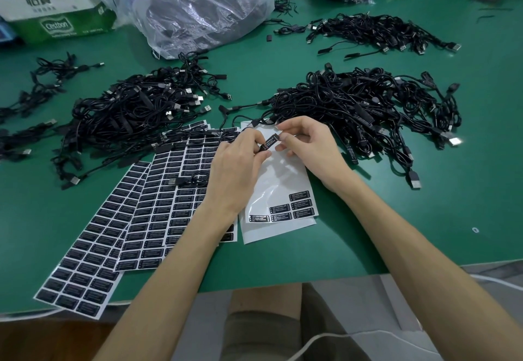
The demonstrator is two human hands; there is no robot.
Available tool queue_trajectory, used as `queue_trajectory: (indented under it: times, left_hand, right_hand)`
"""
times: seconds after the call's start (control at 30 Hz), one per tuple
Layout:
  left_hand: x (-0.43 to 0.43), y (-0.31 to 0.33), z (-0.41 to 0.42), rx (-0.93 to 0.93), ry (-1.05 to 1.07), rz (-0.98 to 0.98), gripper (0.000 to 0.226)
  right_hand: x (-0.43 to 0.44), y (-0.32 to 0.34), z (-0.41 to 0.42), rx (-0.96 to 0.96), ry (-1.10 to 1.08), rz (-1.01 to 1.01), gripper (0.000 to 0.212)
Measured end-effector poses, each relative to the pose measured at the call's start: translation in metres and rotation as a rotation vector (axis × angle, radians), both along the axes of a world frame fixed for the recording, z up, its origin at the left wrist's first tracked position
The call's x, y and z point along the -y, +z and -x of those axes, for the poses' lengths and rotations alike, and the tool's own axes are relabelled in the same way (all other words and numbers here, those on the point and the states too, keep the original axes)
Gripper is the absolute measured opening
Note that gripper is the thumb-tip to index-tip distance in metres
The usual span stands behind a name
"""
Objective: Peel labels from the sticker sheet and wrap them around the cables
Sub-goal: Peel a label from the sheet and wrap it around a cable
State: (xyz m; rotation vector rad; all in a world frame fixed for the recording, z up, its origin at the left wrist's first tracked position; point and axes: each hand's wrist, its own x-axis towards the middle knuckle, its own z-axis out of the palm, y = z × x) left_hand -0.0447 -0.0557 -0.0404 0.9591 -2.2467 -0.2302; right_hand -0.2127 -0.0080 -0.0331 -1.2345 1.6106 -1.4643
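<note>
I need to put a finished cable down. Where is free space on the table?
Bare green mat lies right of the nearly empty sticker sheet, below the right cable pile. Another patch lies left of the full sticker sheets. The centre is crowded.

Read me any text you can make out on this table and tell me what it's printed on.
"Cestbon": green and white carton, upper left.
"LED CONTROLLER": black labels left on the nearly used sticker sheet; the smaller lines beneath are unreadable.
Chinese characters on the carton top: blurred.
Full sticker sheets: print too small.
</note>
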Motion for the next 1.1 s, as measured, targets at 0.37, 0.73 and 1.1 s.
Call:
queue_trajectory:
  times: [0.37,0.73,1.1]
  left_hand:
    - [-0.0013,0.0019,-0.0005,0.046,0.015,0.008,0.020]
    - [-0.0012,0.0008,-0.0002,0.071,0.017,0.006,0.021]
    - [-0.0001,0.0009,0.0010,0.025,0.053,-0.055,0.019]
  right_hand:
    - [-0.0011,0.0013,-0.0019,-0.006,0.027,-0.023,0.018]
    - [-0.0033,0.0024,-0.0033,-0.026,0.035,0.001,0.017]
    - [-0.0042,0.0022,0.0004,-0.065,0.120,0.094,0.018]
